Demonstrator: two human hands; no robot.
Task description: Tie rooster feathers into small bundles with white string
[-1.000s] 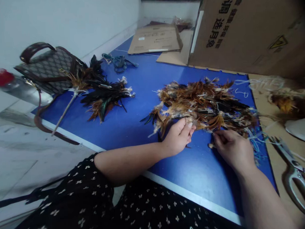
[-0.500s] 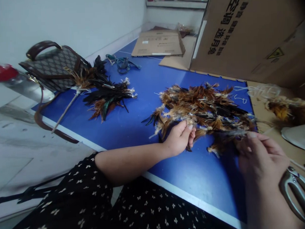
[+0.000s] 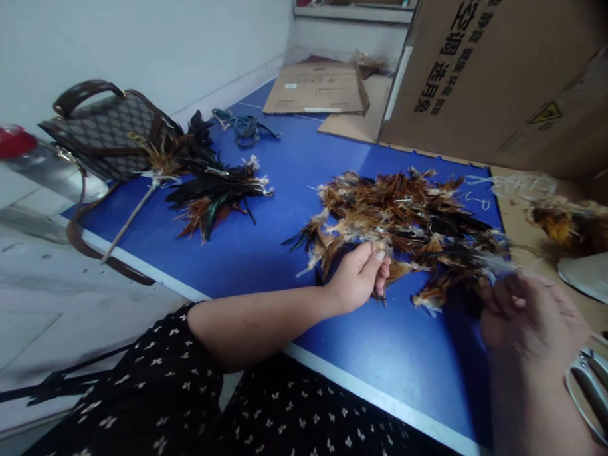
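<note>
My left hand (image 3: 355,276) is closed in a pinch on a small tuft of light brown feathers (image 3: 381,245) at the near side of the pile. Spread on the blue tabletop is the pile of brown and black feather bunches (image 3: 397,201), several with pale tied ends. My right hand (image 3: 534,316) is at the pile's right, its fingers curled but smeared by motion. A wispy greyish feather (image 3: 495,264) lies just beyond those fingers; I cannot tell whether they grip it. Close to my right wrist are metal-handled scissors (image 3: 596,387).
At left, black feather bunches (image 3: 217,188) and a stick (image 3: 129,224) tipped with feathers lie by a patterned handbag (image 3: 111,138) and a red-capped bottle (image 3: 47,164). A large cardboard box (image 3: 478,82) stands behind. More feathers (image 3: 578,225) and a white cup-like object (image 3: 592,274) are far right.
My right hand has shifted slightly right and down, blurring, and its fingers look more curled. My left hand keeps its pinch in the same place.
</note>
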